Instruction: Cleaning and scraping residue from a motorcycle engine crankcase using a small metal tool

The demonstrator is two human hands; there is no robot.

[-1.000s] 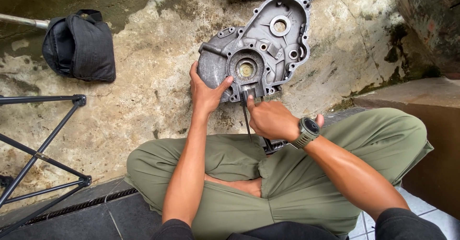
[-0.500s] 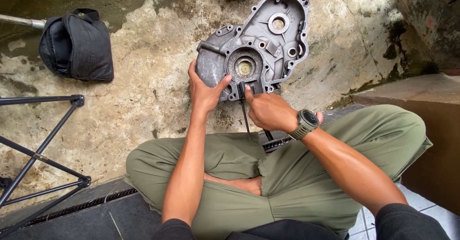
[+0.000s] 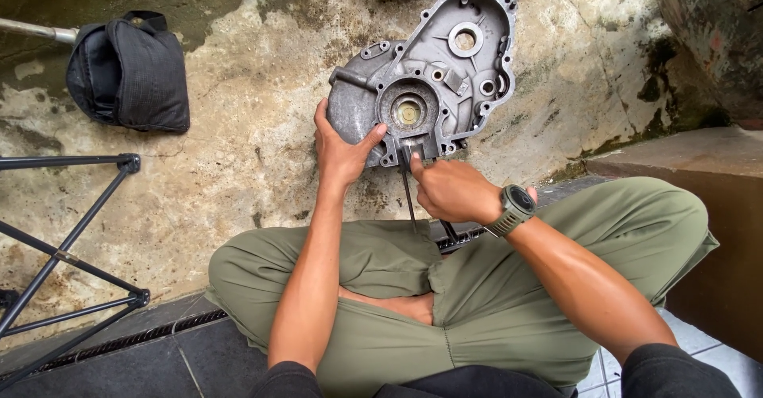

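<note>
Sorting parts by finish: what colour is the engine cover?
Dull silver-grey engine cover, in the head view.

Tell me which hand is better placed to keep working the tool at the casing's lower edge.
Probably the right hand: it already grips the thin dark tool, whose tip sits at the grey cast-metal engine casing. The left hand is occupied bracing the casing's left side.

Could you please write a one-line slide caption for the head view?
Seated person's left hand steadies a grey engine case cover while the right hand holds a thin tool to it.
</note>
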